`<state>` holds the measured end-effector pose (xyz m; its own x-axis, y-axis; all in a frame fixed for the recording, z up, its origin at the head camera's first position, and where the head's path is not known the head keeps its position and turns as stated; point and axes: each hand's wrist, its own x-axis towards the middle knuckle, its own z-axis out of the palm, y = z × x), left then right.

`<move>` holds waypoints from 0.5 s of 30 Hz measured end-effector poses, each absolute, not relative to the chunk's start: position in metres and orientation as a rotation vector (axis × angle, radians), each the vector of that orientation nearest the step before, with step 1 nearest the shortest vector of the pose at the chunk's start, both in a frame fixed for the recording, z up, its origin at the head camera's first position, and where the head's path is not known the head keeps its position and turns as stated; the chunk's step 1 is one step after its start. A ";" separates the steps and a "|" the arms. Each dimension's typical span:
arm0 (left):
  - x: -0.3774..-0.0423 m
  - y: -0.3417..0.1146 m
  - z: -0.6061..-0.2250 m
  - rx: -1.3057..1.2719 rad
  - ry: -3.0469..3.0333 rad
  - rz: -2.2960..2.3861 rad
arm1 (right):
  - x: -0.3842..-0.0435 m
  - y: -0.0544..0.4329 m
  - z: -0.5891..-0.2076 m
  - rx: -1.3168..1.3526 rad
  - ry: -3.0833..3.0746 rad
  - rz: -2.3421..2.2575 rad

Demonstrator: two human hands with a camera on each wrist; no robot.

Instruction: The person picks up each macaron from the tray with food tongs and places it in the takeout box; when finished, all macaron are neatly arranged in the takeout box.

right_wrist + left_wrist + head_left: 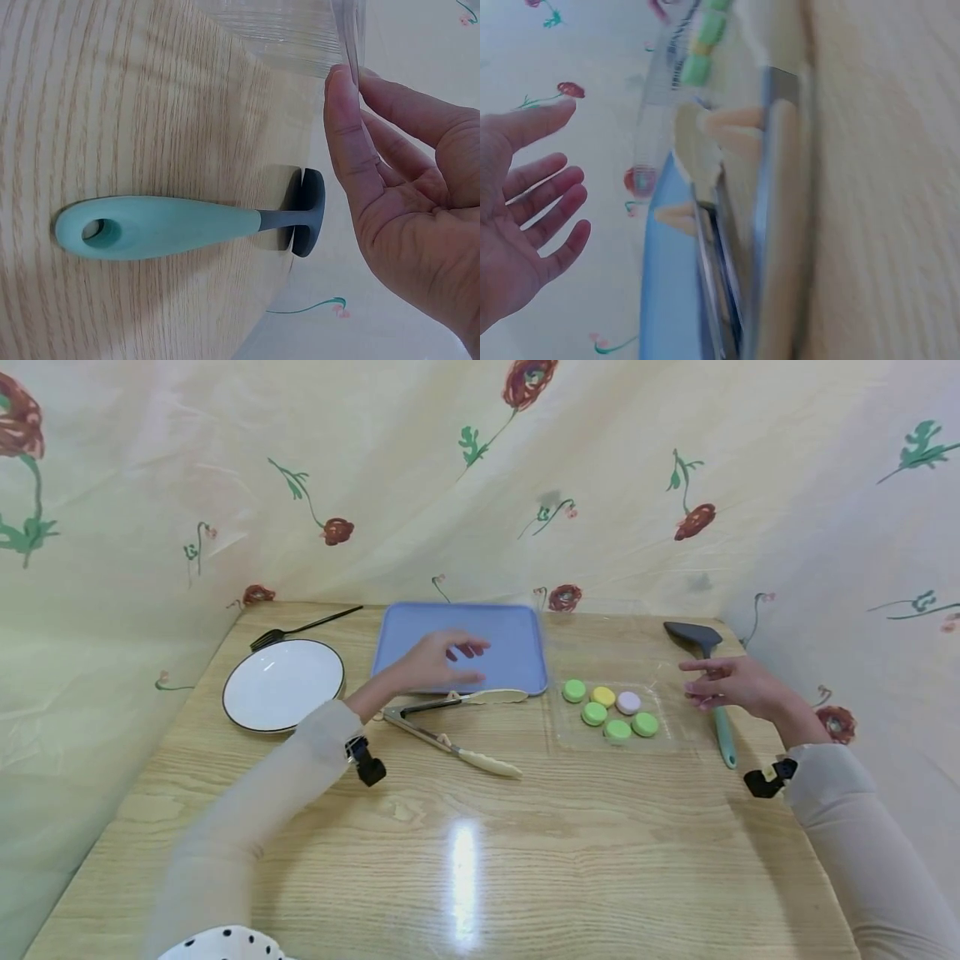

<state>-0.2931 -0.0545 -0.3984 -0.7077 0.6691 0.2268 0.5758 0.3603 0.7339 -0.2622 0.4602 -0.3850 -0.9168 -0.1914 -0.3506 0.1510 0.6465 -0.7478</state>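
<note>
My right hand (738, 685) pinches the right edge of a clear plastic box (277, 34) between thumb and fingers. In the box lie several green macarons (595, 714), a yellow macaron (603, 697) and a pale purple macaron (628, 702). My left hand (442, 662) hovers over the blue tray (506, 631) with its fingers spread and loosely bent, holding nothing. Spread-armed metal tongs (489, 764) with cream tips lie in front of the tray. A spatula (157, 225) with a mint handle and dark head lies below my right hand.
To the left, a white dark-rimmed plate (285, 685) sits on the wooden table (600, 852), with a black fork (315, 623) behind it. A flowered cloth (390, 468) hangs along the back and sides.
</note>
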 end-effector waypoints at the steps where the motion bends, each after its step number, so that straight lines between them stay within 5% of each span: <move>1: -0.297 -0.051 -0.395 1.111 2.483 1.323 | -0.262 0.460 -0.385 -0.031 2.464 -1.172; 15: -0.348 0.008 -0.394 0.360 2.070 1.904 | -0.257 0.459 -0.384 -0.050 2.453 -1.227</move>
<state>-0.3484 0.0078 -0.3942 -0.9219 0.3837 -0.0537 -0.0215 0.0876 0.9959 -0.2575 0.4589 -0.3844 -0.9210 -0.2051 -0.3313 0.1422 0.6147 -0.7758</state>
